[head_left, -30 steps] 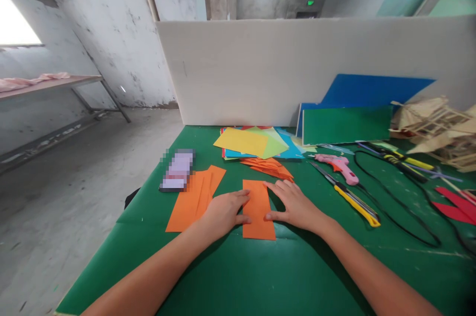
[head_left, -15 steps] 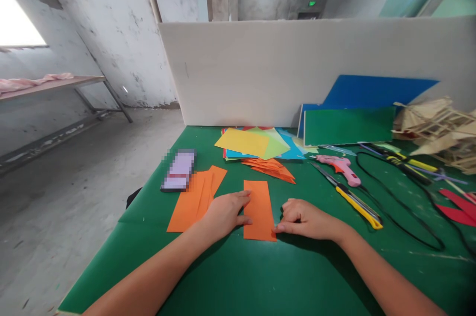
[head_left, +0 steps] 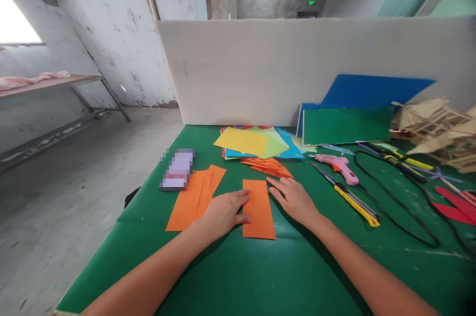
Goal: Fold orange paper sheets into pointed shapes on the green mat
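An orange paper rectangle [head_left: 259, 212] lies flat on the green table in front of me. My left hand [head_left: 225, 212] rests with its fingertips and thumb on the left edge of that paper, fingers apart, and its wrist passes over other orange sheets [head_left: 186, 202]. My right hand [head_left: 292, 198] is at the upper right side of the rectangle, fingers stretched out and the index fingertip by its top right corner; it holds nothing. Just beyond lies a bunch of folded orange paper pieces [head_left: 271, 167].
A phone [head_left: 177, 169] lies at the left. Coloured paper sheets [head_left: 241, 141] are stacked at the back. To the right are a yellow utility knife [head_left: 357, 206], a pink glue gun [head_left: 338, 164] with a black cord, green board [head_left: 345, 125] and wooden models [head_left: 435, 120].
My right hand has slid away from the lower right corner of the orange rectangle up to its top right, and its fingers have straightened. My left hand stays put.
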`<act>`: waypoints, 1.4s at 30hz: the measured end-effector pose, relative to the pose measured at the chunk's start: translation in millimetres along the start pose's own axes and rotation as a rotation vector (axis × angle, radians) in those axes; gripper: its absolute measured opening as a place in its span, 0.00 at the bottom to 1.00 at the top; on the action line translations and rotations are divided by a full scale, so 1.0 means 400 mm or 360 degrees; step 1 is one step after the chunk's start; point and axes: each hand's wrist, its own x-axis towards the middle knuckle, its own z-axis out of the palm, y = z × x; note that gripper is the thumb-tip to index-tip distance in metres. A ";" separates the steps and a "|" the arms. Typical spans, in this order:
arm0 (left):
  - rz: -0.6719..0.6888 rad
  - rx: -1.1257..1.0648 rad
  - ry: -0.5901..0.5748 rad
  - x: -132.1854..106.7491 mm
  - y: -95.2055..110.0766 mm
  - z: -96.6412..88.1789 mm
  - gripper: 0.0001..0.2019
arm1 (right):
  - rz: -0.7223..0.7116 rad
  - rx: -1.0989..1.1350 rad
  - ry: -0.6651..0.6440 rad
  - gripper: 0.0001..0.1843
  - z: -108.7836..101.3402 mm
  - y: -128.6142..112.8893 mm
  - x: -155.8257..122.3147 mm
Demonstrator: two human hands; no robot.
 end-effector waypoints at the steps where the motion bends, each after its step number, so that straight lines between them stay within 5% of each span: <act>1: -0.0003 0.0000 0.0001 0.000 0.000 0.001 0.25 | -0.0010 -0.0055 0.0014 0.26 0.003 -0.001 -0.002; 13: 0.0068 0.0028 -0.0022 0.000 0.016 -0.007 0.15 | -0.0046 0.0139 0.0047 0.24 0.007 -0.019 -0.015; 23: 0.0084 0.0101 0.0109 -0.006 0.017 -0.001 0.16 | 0.0036 0.1165 0.0109 0.27 0.005 -0.046 -0.022; 30: 0.0241 0.0168 0.0187 -0.001 0.008 -0.001 0.17 | 0.0105 0.0775 0.0099 0.30 0.006 -0.040 -0.026; 34: 0.0294 0.0155 0.0248 0.003 0.001 -0.001 0.18 | 0.0080 0.1169 0.0031 0.29 0.002 -0.052 -0.025; 42: 0.0296 0.0033 0.0206 0.001 -0.014 -0.002 0.18 | 0.0055 0.1726 0.0236 0.36 -0.011 -0.057 -0.010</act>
